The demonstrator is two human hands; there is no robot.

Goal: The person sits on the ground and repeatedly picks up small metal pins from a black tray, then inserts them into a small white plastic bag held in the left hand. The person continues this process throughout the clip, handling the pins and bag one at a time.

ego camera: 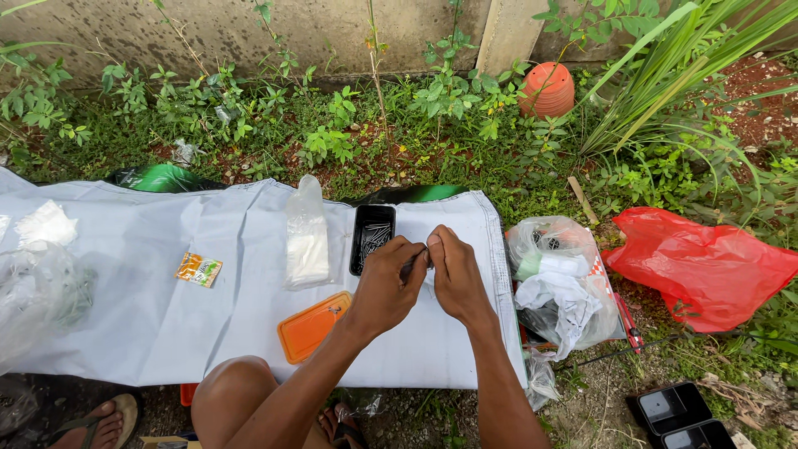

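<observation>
Head view: fingertips of both hands meet over the pale grey sheet [166,316]. Left hand [386,287] and right hand [455,278] are each pinched shut on a small thin dark piece [413,264] held between them, just above the sheet and just right of the black rectangular plastic tray [371,237]. Too small to tell what the piece is; it looks like the thin dark bits lying in that tray.

Judgement: the piece is likely light, stiff and narrow, easy to drop, so a fingertip pinch near its ends suits it, not a whole-hand grasp.

Outward from the hands: an orange flat rectangular plastic lid [312,326] lies on the sheet near the left wrist. A clear plastic bag of white material [307,241] stands just left of the tray, and a small orange-and-green printed sachet [198,269] lies further left. Off the sheet's right edge sits a knotted clear plastic bag with white contents [561,274], then a red plastic bag [702,266] on the grass. An upturned terracotta pot [549,87] sits by the wall. Empty black plastic trays [677,414] lie at bottom right.
</observation>
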